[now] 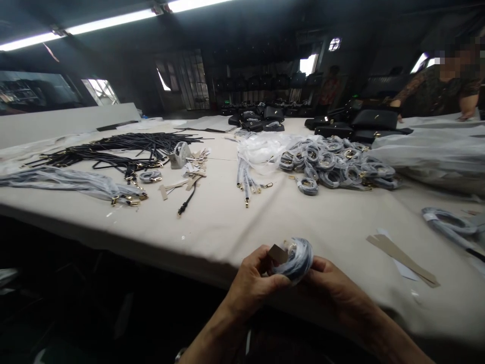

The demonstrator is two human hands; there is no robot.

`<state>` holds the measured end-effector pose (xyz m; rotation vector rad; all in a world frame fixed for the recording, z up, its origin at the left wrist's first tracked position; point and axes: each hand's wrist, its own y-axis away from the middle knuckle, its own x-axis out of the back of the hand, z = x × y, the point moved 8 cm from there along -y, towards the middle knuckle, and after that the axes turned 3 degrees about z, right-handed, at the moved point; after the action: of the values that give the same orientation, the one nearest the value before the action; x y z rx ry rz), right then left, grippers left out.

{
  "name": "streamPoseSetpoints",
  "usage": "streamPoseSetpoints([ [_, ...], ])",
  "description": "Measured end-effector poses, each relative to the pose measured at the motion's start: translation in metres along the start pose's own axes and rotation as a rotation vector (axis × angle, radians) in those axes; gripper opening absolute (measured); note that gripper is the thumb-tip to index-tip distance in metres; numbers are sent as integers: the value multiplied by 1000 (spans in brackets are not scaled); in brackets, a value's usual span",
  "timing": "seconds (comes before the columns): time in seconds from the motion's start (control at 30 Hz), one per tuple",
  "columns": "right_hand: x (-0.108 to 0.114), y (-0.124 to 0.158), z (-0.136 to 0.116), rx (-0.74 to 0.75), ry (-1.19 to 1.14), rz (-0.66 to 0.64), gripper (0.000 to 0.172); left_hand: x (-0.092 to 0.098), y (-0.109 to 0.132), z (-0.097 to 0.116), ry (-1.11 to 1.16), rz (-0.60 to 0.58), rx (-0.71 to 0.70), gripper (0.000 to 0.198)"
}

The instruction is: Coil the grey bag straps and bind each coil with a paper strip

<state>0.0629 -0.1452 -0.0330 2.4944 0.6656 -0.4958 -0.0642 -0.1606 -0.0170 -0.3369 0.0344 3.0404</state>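
Observation:
Just over the table's front edge, a coiled bag strap (301, 258) in clear plastic wrap is held between both hands. My left hand (253, 278) grips its left side, fingers closed, with a small brown card strip (278, 254) standing at the coil there. A bit of gold hardware shows inside the loop. My right hand (329, 280) closes on the coil's right side; part of its fingers is hidden behind the coil. To the right on the table lie brown and white paper strips (403, 258).
Many wrapped coiled straps (333, 162) are heaped at the back right. Black straps (125, 146), a tape dispenser (180, 155) and wrapped straight straps (68, 183) lie left. Black bags (375, 121) stand behind; a person (435, 96) is across the table (212, 227).

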Motion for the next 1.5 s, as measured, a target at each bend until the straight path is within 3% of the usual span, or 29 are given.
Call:
streamPoseSetpoints([
  [0.17,5,11,8,-14,-92,89,32,15,-2,6,-299,91,-72,14],
  [0.3,17,24,17,192,-109,136,40,19,-6,2,-271,64,-3,11],
  [0.37,28,31,19,352,97,164,38,18,-8,-5,-181,33,85,17],
  [0.43,31,39,13,560,494,168,39,17,-8,-13,-82,3,195,25],
  [0.5,23,46,5,794,925,136,46,14,-8,-18,-35,-17,265,28],
  [0.57,8,52,1,996,1206,44,49,13,-8,-19,-66,-14,285,28],
  [0.67,-14,58,-6,1203,1351,-49,38,11,-7,-19,-187,14,297,27],
  [0.83,-38,65,-21,1364,1515,1,25,-2,-9,-8,-369,7,194,20],
  [1.03,-31,58,-46,1348,1325,-22,22,-10,-14,-1,-373,-107,148,16],
  [1.13,-26,55,-53,1344,1248,-15,26,-13,-12,6,-415,-256,96,12],
  [1.23,-19,53,-56,1309,1182,15,29,-15,-9,7,-455,-363,49,23],
  [1.37,-10,48,-52,1197,1188,3,28,-12,-12,-1,-472,-284,7,24],
  [1.5,0,44,-46,1108,1196,35,23,-20,-12,-2,-588,-207,-121,25],
])
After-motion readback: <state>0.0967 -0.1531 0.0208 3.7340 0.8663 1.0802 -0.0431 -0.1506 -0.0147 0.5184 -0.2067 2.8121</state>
